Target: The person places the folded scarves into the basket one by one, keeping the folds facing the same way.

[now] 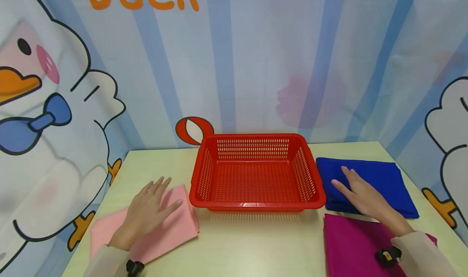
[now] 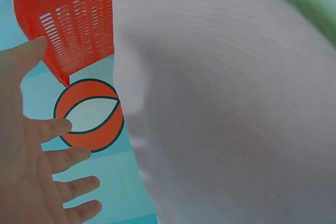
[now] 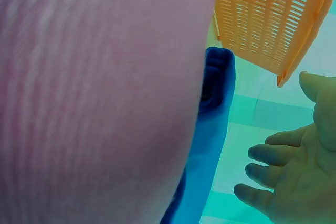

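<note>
My left hand (image 1: 146, 208) hovers over a folded pink cloth (image 1: 175, 224) at the left of the table, its fingers straight and thumb spread. In the left wrist view the same hand (image 2: 42, 156) shows its spread fingers holding nothing. Over at the right, my right hand (image 1: 365, 195) is above a folded blue cloth (image 1: 380, 175), fingers extended. The right wrist view shows this hand (image 3: 294, 161) with nothing in its palm. Below the right forearm lies a folded magenta cloth (image 1: 351, 244), partly covered by the sleeve. Between the hands stands a red plastic basket (image 1: 256, 206) with nothing inside.
The pale table (image 1: 256, 244) carries the basket and cloths. Behind it hangs a blue-and-white striped curtain (image 1: 256, 66) printed with ducks and a ball (image 1: 186, 133). Dark wrist devices (image 1: 388, 256) sit at both sleeves.
</note>
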Available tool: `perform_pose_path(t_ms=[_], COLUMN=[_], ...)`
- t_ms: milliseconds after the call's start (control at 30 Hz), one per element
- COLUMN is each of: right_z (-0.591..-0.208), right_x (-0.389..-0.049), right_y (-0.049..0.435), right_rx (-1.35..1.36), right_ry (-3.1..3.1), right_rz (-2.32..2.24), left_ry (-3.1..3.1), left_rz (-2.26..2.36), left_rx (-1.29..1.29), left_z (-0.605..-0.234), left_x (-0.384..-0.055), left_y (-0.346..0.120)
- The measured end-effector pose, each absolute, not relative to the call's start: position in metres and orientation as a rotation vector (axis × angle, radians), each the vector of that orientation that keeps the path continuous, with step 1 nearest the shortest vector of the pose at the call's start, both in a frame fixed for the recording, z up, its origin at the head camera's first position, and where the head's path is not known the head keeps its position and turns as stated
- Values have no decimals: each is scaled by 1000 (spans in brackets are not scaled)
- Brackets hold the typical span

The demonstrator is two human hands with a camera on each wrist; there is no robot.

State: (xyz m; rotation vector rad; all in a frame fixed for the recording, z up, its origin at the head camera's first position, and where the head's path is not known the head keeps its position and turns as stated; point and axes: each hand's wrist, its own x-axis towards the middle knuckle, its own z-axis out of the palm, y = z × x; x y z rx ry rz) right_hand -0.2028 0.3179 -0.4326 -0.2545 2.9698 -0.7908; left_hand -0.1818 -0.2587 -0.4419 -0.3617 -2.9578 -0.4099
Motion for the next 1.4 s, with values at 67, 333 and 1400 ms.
perform_pose_path(t_ms=[67,333,1400], right_z=[-431,-422,-418], right_x=[-202,-203,-217], right_y=[318,312,279], right_rx=[-259,-319,-299], right_ry=[2959,2988,2873], right_rz=[-817,-912,-1285], left_ry=[-2944,-2869,-2990], left_rz=[-411,-472,-531], left_rx=[-370,-403,-485], left_z=[-442,-444,-467], left_x=[-180,-174,-157], left_y=[-257,-250,-209])
